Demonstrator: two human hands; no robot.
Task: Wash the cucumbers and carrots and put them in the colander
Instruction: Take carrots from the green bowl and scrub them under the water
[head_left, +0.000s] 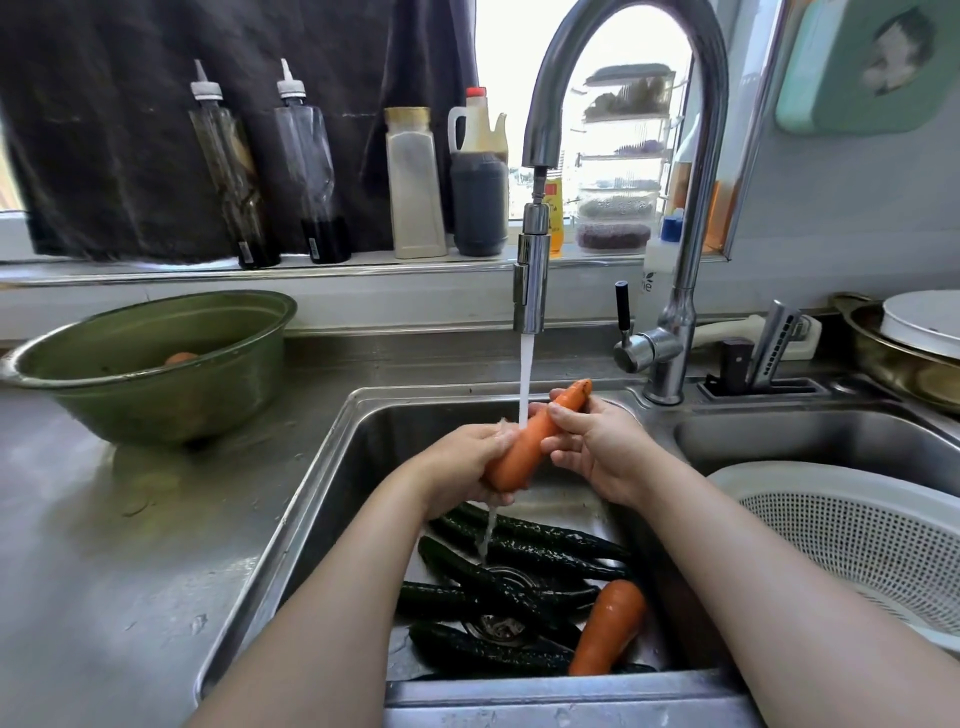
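Observation:
An orange carrot (535, 439) is held slanted under the running tap (531, 291), and water streams onto its middle. My left hand (460, 462) grips its lower end and my right hand (592, 444) grips its upper end. Down in the sink (332, 499) lie several dark green cucumbers (524, 551) and a second carrot (608, 626), around the drain. The white colander (862, 535) sits in the right basin, empty as far as I see.
A green bowl (150, 364) with something orange inside stands on the steel counter at left. Bottles (415, 182) line the window ledge. A knife block and a pan with a lid stand at the right behind the second basin.

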